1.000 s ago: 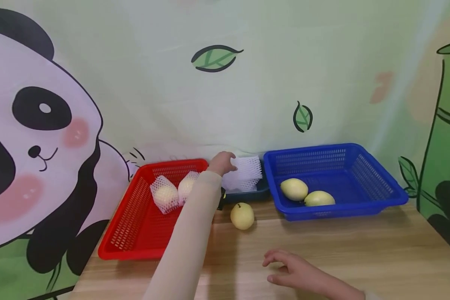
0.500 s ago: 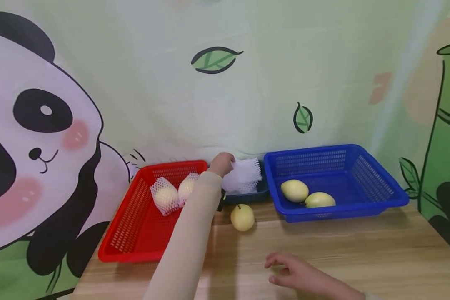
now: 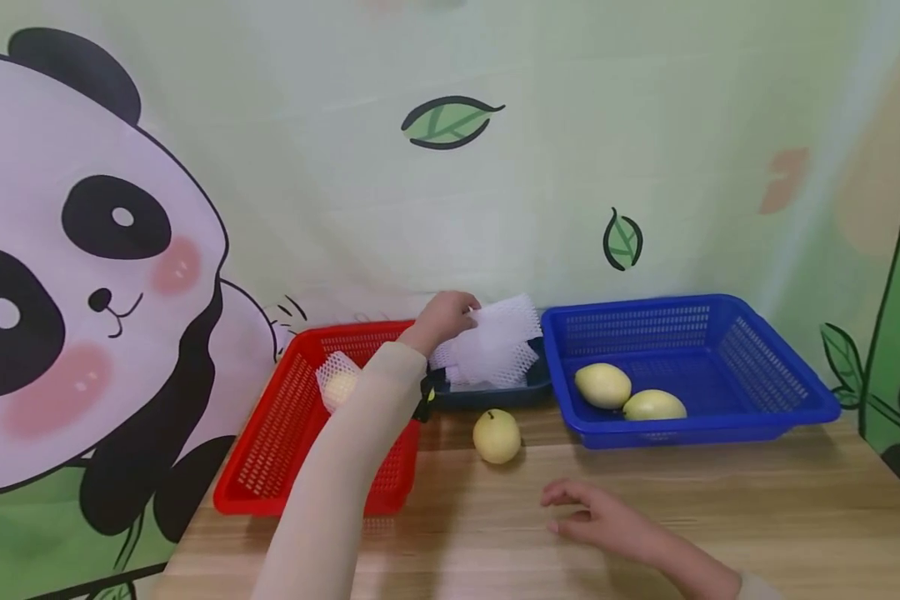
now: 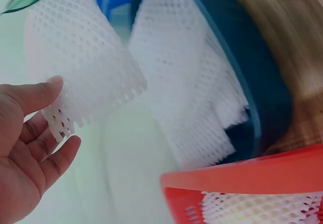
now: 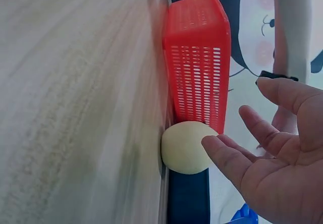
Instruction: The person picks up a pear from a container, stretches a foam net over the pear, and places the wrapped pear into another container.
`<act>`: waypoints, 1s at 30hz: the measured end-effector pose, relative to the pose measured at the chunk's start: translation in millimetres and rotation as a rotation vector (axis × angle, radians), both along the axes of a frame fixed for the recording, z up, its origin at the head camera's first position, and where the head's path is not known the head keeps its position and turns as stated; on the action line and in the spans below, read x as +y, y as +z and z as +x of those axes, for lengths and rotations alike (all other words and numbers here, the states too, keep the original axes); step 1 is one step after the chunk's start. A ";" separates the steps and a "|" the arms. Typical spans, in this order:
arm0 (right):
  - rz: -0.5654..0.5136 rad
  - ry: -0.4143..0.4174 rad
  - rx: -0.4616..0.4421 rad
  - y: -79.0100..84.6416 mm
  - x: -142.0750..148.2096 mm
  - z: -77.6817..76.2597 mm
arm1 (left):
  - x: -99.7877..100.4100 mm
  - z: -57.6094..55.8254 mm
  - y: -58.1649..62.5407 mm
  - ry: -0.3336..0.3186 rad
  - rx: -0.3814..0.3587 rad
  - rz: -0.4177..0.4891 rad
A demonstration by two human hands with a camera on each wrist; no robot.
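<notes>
My left hand (image 3: 444, 321) pinches a white foam net sleeve (image 4: 81, 57) by one end, between thumb and fingers, above the dark teal basket (image 4: 272, 98). More foam net sleeves (image 4: 176, 67) lie in that basket. In the head view a yellow pear (image 3: 497, 436) stands on the wooden table just in front of it. My right hand (image 3: 607, 521) hovers over the table, nearer than the pear and to its right, with relaxed fingers and nothing held.
On the left stands a red basket (image 3: 270, 450); a net-wrapped pear (image 3: 337, 385) shows in it, partly behind my left sleeve. On the right a blue basket (image 3: 690, 429) holds two bare pears (image 3: 603, 386). A printed panda backdrop (image 3: 330, 200) hangs behind the table.
My left hand has lifted one foam net sleeve up off the others in the teal basket. The head view has turned slightly left. My right hand stays nearly as it was.
</notes>
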State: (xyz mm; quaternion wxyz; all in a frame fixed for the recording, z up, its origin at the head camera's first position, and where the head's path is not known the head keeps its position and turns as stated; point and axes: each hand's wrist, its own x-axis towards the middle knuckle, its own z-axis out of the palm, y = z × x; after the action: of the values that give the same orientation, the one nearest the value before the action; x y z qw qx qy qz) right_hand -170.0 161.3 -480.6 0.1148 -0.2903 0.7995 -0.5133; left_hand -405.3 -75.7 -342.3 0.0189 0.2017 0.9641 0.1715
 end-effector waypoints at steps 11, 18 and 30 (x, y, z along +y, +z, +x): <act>-0.053 -0.081 0.028 12.9 -4.6 -11.3 | -11.7 36.4 27.5 0.074 0.001 0.266; -0.120 -0.252 0.092 32.1 -18.5 -18.1 | -17.3 81.3 29.4 0.154 0.088 0.466; -0.121 -0.417 0.436 67.8 -62.8 -30.0 | -2.3 146.4 -14.2 0.294 0.199 0.760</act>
State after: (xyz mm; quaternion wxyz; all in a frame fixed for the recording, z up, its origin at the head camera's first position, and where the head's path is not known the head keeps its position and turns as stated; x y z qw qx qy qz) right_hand -199.9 98.5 -412.7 -0.1847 -0.2295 0.8155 -0.4983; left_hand -258.9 -78.0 -356.5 -0.1746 0.0702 0.8479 0.4957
